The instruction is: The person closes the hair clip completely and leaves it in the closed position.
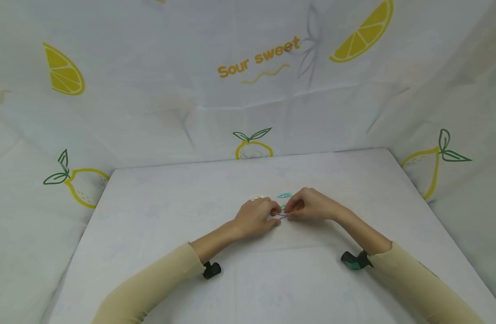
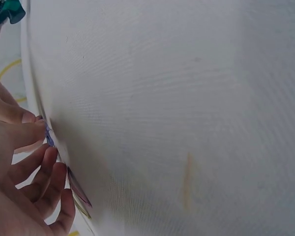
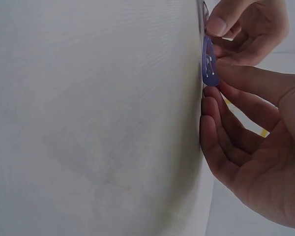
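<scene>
A purple snap hair clip (image 3: 210, 61) is between the two hands, just over the table. In the right wrist view, my right hand (image 3: 265, 128) pinches its wide end between thumb and fingers. My left hand (image 2: 27, 177) has its thumb and fingertips around the other end in the left wrist view; their exact contact is partly hidden. Beyond the fingers, in the head view, a green clip (image 1: 283, 207) is partly covered, with a teal clip (image 1: 284, 195) farther back. A whitish clip (image 1: 256, 197) lies behind the left hand.
A white cloth covers the table (image 1: 171, 198). At its back hangs a white curtain (image 1: 151, 121) printed with lemons. In the left wrist view, a thin pinkish clip (image 2: 78, 187) lies near the left fingers. Dark wrist devices (image 1: 355, 260) sit under the sleeves.
</scene>
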`<state>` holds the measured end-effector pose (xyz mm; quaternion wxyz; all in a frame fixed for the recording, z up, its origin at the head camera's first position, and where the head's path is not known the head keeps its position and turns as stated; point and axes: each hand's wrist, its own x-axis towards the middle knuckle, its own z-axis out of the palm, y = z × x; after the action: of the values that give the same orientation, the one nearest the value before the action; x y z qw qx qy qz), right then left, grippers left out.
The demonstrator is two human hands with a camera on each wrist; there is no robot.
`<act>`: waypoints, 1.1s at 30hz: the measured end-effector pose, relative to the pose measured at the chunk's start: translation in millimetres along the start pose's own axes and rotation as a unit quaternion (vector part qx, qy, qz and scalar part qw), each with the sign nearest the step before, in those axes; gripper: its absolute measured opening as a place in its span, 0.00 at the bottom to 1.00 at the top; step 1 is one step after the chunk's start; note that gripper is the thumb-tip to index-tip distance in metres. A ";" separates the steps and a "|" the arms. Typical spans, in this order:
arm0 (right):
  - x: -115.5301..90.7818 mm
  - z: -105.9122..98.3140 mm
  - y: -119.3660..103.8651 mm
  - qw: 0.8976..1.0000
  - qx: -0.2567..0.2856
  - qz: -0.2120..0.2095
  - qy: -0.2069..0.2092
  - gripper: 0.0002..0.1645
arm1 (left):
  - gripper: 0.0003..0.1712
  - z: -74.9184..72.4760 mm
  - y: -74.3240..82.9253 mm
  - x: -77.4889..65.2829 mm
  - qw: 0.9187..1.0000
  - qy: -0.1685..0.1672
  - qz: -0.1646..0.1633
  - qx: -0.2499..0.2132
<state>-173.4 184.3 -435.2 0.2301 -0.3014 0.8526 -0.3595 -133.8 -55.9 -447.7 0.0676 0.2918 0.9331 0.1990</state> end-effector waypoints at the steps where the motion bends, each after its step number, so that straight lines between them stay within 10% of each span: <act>1: 0.2 0.2 0.1 1.000 0.000 0.001 -0.001 0.06 | 0.16 0.1 0.4 0.3 1.000 0.000 -0.001 0.000; 33: -1.2 1.4 -2.5 0.999 -0.027 -0.012 0.019 0.02 | 0.08 0.5 0.6 4.3 0.999 0.015 -0.022 -0.038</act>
<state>-170.8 183.0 -433.9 0.2011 -0.3107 0.8626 -0.3450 -136.9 -52.9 -448.0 0.0695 0.2654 0.9319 0.2373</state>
